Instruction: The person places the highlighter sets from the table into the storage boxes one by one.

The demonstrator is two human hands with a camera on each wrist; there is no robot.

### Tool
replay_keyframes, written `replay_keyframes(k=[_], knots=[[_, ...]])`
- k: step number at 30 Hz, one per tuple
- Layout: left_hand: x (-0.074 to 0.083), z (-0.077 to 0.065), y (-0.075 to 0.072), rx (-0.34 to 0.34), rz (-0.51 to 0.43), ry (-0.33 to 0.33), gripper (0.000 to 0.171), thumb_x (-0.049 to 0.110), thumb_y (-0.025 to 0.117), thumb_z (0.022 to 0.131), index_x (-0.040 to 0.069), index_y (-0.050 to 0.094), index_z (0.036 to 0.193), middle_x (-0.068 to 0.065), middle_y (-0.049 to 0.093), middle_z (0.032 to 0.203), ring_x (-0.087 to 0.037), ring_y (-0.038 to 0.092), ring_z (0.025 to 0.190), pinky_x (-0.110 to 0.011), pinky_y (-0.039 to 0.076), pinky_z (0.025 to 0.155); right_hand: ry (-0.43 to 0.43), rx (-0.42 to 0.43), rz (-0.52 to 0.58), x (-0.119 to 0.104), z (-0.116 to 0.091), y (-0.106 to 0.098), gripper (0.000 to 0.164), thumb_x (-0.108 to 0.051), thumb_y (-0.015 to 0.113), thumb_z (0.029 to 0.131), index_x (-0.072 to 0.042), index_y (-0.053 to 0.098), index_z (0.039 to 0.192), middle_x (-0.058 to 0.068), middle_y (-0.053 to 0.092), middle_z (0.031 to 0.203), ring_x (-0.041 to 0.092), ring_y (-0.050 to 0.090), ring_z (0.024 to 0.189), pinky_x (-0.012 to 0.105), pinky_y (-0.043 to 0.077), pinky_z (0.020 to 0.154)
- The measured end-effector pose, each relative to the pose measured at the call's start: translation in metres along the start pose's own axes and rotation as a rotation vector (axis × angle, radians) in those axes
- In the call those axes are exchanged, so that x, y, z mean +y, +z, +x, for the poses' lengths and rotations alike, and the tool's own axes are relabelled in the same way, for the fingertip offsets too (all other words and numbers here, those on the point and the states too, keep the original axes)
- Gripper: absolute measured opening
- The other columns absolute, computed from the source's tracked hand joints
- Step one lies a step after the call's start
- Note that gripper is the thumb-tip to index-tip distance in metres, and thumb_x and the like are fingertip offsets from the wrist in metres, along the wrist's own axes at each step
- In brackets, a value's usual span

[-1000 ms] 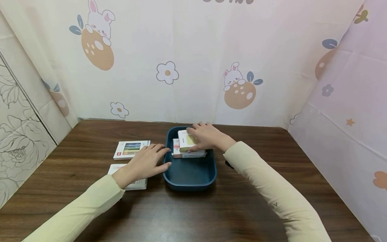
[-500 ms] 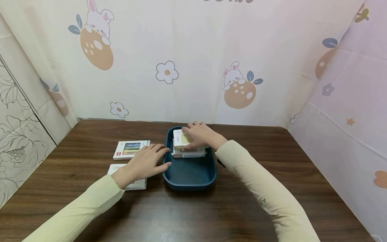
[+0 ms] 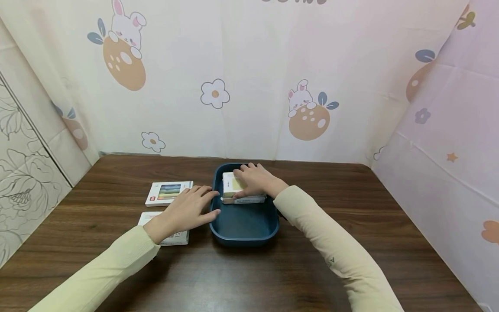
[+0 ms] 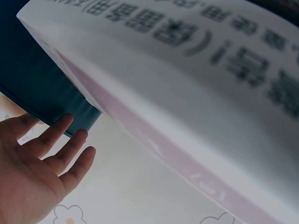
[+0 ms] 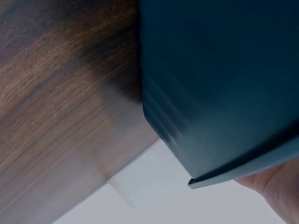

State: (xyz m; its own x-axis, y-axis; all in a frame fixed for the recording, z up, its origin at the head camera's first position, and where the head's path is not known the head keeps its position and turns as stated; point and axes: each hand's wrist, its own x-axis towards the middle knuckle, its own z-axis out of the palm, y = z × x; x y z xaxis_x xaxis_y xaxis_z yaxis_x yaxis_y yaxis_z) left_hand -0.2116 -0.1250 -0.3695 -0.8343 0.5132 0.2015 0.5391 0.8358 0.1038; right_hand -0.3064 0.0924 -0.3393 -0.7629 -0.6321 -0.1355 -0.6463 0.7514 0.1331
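My right hand [image 3: 256, 180] grips a small white and yellow box [image 3: 228, 183] inside the dark blue bin [image 3: 245, 229]. Its thumb lies on the box's near side and its fingers reach over the far side. Beneath that box lies another white box [image 3: 251, 199], partly covered. At the bin's left rim, my left hand [image 3: 186, 210] is spread with fairly straight fingers and holds nothing. The left wrist view shows those fingers [image 4: 65, 156] overlapping the bin's edge [image 4: 56, 112]. In the right wrist view, the bin's wall [image 5: 219, 88] hides most of the right hand [image 5: 278, 189].
Left of the bin, a flat white box with a coloured striped window [image 3: 169, 193] lies on the brown wooden table [image 3: 312, 268]. Nearer, a printed white box [image 3: 177, 238] sits partly under the left forearm. A patterned curtain [image 3: 253, 86] hangs behind the table.
My right hand has moved the white and yellow box left, then slightly nearer, over the lower box. The left hand has stayed at the bin's rim.
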Motion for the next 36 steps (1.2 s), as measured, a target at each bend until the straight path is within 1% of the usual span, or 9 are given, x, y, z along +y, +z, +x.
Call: replay_keyframes(k=[5,11,18,24,29,33,36], knots=[[0.0,0.0,0.0,0.003,0.004,0.003,0.058,0.057,0.042,0.087,0.018,0.051,0.129,-0.008,0.052,0.129,-0.027,0.048,0.118,-0.049,0.041,0.093,0.007,0.006,0.01,0.0,0.0,0.001,0.085,-0.067,0.055,0.075,-0.015,0.036,0.14,0.009,0.048,0.13,0.029,0.045,0.116,0.048,0.037,0.098],[0.0,0.0,0.001,0.005,0.002,0.0,0.057,0.055,0.045,0.087,0.017,0.052,0.129,-0.008,0.052,0.129,-0.027,0.047,0.119,-0.05,0.041,0.093,0.013,0.01,0.048,0.0,-0.003,0.001,0.087,-0.067,0.057,0.074,-0.015,0.035,0.141,0.009,0.048,0.131,0.03,0.044,0.118,0.05,0.036,0.098],[0.0,0.0,0.001,0.007,0.002,-0.001,0.057,0.055,0.046,0.087,0.017,0.052,0.129,-0.009,0.052,0.129,-0.028,0.047,0.119,-0.049,0.041,0.093,0.044,0.008,0.06,0.001,-0.009,-0.007,0.087,-0.068,0.054,0.075,-0.018,0.031,0.143,0.007,0.043,0.138,0.03,0.041,0.124,0.05,0.032,0.102],[0.0,0.0,0.001,0.013,0.0,0.001,0.057,0.055,0.046,0.087,0.017,0.052,0.129,-0.008,0.052,0.129,-0.027,0.047,0.118,-0.049,0.041,0.093,0.051,0.059,0.051,0.003,-0.019,-0.014,0.084,-0.066,0.053,0.077,-0.018,0.034,0.142,0.007,0.043,0.138,0.031,0.039,0.127,0.053,0.03,0.103],[0.0,0.0,0.001,0.014,0.0,0.001,0.057,0.055,0.047,0.087,0.017,0.052,0.129,-0.008,0.052,0.129,-0.027,0.047,0.118,-0.049,0.041,0.093,0.048,0.11,0.049,0.006,-0.033,-0.017,0.081,-0.065,0.052,0.079,-0.018,0.034,0.141,0.007,0.043,0.139,0.031,0.039,0.127,0.053,0.032,0.102],[0.001,0.0,0.001,0.013,-0.006,0.0,0.056,0.054,0.048,0.086,0.017,0.052,0.129,-0.009,0.052,0.129,-0.028,0.047,0.118,-0.05,0.041,0.093,0.046,0.164,0.068,0.009,-0.045,-0.018,0.077,-0.061,0.055,0.08,-0.017,0.036,0.14,0.009,0.044,0.137,0.032,0.041,0.126,0.054,0.033,0.101],[0.001,0.0,0.001,0.013,-0.007,-0.002,0.056,0.054,0.048,0.086,0.016,0.052,0.129,-0.008,0.052,0.129,-0.027,0.047,0.118,-0.049,0.041,0.093,0.034,0.216,0.062,0.011,-0.053,-0.017,0.074,-0.058,0.056,0.081,-0.014,0.04,0.138,0.009,0.047,0.134,0.032,0.044,0.122,0.052,0.035,0.098]])
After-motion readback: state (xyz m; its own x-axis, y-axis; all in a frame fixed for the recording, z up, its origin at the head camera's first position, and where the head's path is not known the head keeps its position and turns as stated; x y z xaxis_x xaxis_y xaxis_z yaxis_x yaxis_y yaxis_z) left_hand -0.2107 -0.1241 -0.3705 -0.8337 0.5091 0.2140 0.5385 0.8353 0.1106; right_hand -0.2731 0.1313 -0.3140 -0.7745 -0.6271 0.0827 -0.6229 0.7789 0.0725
